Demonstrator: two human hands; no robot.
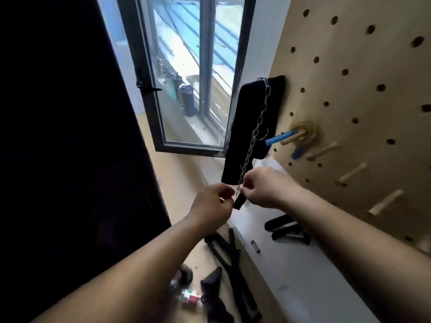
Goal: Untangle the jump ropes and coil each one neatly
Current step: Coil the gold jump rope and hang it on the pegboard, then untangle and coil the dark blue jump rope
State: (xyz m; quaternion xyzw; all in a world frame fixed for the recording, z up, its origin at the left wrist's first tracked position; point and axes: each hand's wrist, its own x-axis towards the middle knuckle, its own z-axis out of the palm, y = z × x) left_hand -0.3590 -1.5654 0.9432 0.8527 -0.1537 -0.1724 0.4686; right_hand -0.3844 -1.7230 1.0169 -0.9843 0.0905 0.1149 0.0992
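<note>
Pegboard (349, 73), window (186, 73), white shelf (291, 271).
A chain (256, 129) hangs over a black pad (242, 127) at the pegboard's left edge; wooden pegs (352, 173) jut from it; black handles (286, 230) lie on the shelf.

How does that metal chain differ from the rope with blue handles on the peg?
The chain is grey metal links; the rope is tan cord with blue handles. The chain hangs stretched down the black pad; the rope is wound in a small coil round a wooden peg. The right hand pinches the chain's lower end; nothing touches the rope. Both hang at the pegboard.
</note>
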